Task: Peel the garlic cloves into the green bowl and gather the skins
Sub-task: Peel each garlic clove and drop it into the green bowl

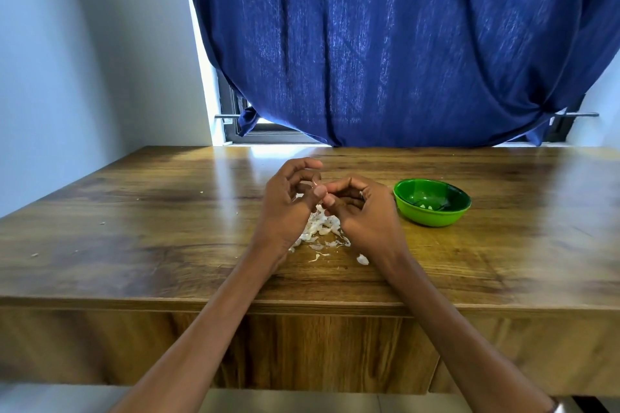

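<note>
Two bare forearms enter from 6 o'clock over the near edge of the wooden table [134,211]. Left hand [288,204] and right hand [359,208] meet at centre, fingers curled, thumbs and forefingers pinching a small garlic clove [315,184] btwn them. Pile of skins [318,228] lies on table directly beneath hands, w/ loose bits toward 5 o'clock. Green bowl [432,206] sits at 3 o'clock of hands, near right hand, apart; pale pieces inside. Blue curtain [385,43] hangs at 12 o'clock.
</note>
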The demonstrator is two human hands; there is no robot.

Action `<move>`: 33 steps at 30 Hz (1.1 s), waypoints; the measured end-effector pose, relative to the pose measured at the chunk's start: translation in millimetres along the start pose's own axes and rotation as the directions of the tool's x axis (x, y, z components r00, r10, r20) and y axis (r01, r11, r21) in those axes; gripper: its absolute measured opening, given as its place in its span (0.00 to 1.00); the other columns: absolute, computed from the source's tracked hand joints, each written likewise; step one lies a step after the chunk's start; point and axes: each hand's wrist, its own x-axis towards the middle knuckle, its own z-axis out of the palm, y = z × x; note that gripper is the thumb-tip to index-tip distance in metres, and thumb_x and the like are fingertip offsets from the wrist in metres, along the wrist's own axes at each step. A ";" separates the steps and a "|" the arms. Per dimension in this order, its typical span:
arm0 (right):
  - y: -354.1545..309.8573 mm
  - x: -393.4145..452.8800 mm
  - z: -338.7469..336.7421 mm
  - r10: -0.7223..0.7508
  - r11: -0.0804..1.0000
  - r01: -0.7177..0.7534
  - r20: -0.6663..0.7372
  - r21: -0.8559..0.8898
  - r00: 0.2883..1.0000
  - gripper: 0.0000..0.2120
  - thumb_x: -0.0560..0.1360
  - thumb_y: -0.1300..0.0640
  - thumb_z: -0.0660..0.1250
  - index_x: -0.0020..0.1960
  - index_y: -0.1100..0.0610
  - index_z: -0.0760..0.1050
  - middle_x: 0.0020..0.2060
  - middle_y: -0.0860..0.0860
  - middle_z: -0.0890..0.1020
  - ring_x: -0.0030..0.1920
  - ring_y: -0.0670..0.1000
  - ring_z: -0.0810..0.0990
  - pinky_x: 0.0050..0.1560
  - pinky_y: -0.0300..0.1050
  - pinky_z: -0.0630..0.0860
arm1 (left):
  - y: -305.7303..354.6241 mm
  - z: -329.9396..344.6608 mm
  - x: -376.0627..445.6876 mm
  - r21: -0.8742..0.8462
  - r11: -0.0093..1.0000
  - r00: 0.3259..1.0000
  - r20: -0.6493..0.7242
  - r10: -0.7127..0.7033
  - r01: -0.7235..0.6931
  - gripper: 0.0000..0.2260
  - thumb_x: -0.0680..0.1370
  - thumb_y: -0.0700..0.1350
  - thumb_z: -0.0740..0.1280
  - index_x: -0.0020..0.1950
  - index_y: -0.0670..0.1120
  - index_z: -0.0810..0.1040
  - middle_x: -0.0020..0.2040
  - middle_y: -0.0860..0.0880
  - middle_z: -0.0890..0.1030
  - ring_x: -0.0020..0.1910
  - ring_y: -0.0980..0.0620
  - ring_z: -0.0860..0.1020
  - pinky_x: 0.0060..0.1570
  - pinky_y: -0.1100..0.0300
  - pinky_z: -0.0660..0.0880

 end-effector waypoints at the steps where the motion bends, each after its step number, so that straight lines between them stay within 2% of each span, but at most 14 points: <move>1: -0.4 0.1 -0.2 -0.010 1.000 0.010 0.005 0.004 1.000 0.08 0.75 0.68 0.73 0.46 0.55 0.82 0.42 0.47 0.86 0.43 0.45 0.85 0.48 0.43 0.83 | -0.3 -0.3 0.3 -0.009 1.000 1.000 0.012 -0.003 0.003 0.16 0.77 0.29 0.69 0.57 0.48 0.78 0.44 0.52 0.80 0.42 0.54 0.78 0.44 0.62 0.76; 6: -1.4 -1.5 -1.2 -0.052 0.999 0.052 -0.002 -0.003 0.999 0.09 0.74 0.66 0.74 0.42 0.52 0.81 0.39 0.45 0.86 0.41 0.41 0.84 0.45 0.37 0.81 | -2.3 -0.9 1.1 -0.058 0.998 0.998 0.060 -0.014 0.017 0.16 0.76 0.28 0.69 0.54 0.49 0.77 0.43 0.50 0.78 0.42 0.46 0.75 0.46 0.58 0.76; 8: -0.2 -1.7 -0.1 -0.082 0.996 0.082 -0.014 -0.043 0.997 0.08 0.74 0.65 0.74 0.42 0.54 0.81 0.39 0.44 0.85 0.41 0.40 0.83 0.43 0.34 0.79 | -1.4 -0.4 0.4 -0.068 0.998 0.998 0.062 -0.016 0.020 0.15 0.76 0.28 0.68 0.54 0.47 0.77 0.42 0.49 0.78 0.41 0.47 0.74 0.46 0.59 0.75; 12: 3.9 0.2 1.7 -0.147 0.979 0.139 -0.045 -0.146 0.988 0.04 0.74 0.61 0.76 0.42 0.57 0.81 0.38 0.44 0.84 0.41 0.43 0.83 0.43 0.40 0.80 | 0.3 1.3 -1.9 -0.103 0.994 0.998 0.052 -0.024 0.029 0.13 0.76 0.27 0.68 0.53 0.44 0.76 0.44 0.47 0.78 0.38 0.49 0.71 0.43 0.60 0.74; 15: 4.8 1.7 1.0 -0.166 0.970 0.157 -0.034 -0.185 0.986 0.05 0.74 0.61 0.76 0.42 0.58 0.81 0.37 0.42 0.83 0.40 0.42 0.82 0.42 0.40 0.80 | 0.9 2.6 -2.1 -0.113 0.993 0.999 0.029 -0.040 0.043 0.13 0.77 0.28 0.68 0.53 0.45 0.76 0.46 0.47 0.81 0.40 0.49 0.72 0.43 0.62 0.74; 18: 6.4 2.3 1.8 -0.182 0.964 0.172 -0.034 -0.203 0.983 0.06 0.74 0.64 0.75 0.41 0.59 0.79 0.36 0.41 0.82 0.40 0.40 0.82 0.42 0.38 0.79 | 3.3 4.6 -3.0 -0.126 0.991 0.999 0.017 -0.038 0.040 0.13 0.77 0.26 0.67 0.52 0.43 0.76 0.45 0.47 0.80 0.34 0.60 0.75 0.40 0.68 0.74; 20: 7.2 2.3 3.3 -0.185 0.964 0.175 -0.038 -0.198 0.982 0.07 0.74 0.67 0.74 0.40 0.61 0.78 0.35 0.40 0.81 0.39 0.39 0.81 0.41 0.34 0.78 | 4.3 6.1 -3.8 -0.127 0.992 1.000 0.007 -0.026 0.027 0.13 0.76 0.25 0.66 0.51 0.43 0.76 0.44 0.48 0.80 0.36 0.64 0.78 0.40 0.70 0.75; 24: 8.0 2.5 5.2 -0.177 0.968 0.165 -0.048 -0.189 0.983 0.09 0.74 0.67 0.74 0.39 0.63 0.75 0.34 0.43 0.81 0.37 0.39 0.80 0.38 0.34 0.76 | 0.3 8.6 -2.7 -0.097 0.995 1.000 -0.029 -0.009 0.006 0.14 0.77 0.25 0.65 0.50 0.43 0.76 0.44 0.48 0.80 0.43 0.64 0.80 0.44 0.70 0.76; 27: 7.5 3.4 6.4 -0.160 0.972 0.147 -0.063 -0.182 0.985 0.09 0.74 0.67 0.74 0.39 0.62 0.75 0.34 0.46 0.81 0.37 0.41 0.80 0.37 0.34 0.76 | -5.1 10.9 -0.3 -0.062 0.998 0.998 -0.069 0.010 -0.015 0.15 0.78 0.25 0.64 0.48 0.46 0.76 0.43 0.49 0.80 0.44 0.61 0.80 0.46 0.67 0.77; 30: 8.8 4.1 7.9 -0.128 0.975 0.109 -0.085 -0.194 0.988 0.10 0.75 0.64 0.74 0.39 0.57 0.76 0.35 0.45 0.81 0.37 0.43 0.80 0.37 0.38 0.77 | -8.6 14.4 1.2 -0.010 0.999 0.994 -0.095 0.047 -0.048 0.16 0.78 0.25 0.62 0.45 0.47 0.76 0.41 0.51 0.79 0.42 0.61 0.79 0.44 0.67 0.76; 33: 10.9 4.5 7.8 -0.054 0.985 0.043 -0.060 -0.168 0.997 0.07 0.77 0.60 0.73 0.42 0.57 0.78 0.36 0.45 0.83 0.38 0.44 0.81 0.39 0.43 0.78 | -11.7 16.3 0.8 0.011 1.000 0.995 -0.100 0.030 -0.029 0.15 0.79 0.28 0.63 0.47 0.48 0.78 0.41 0.53 0.80 0.42 0.59 0.79 0.45 0.64 0.75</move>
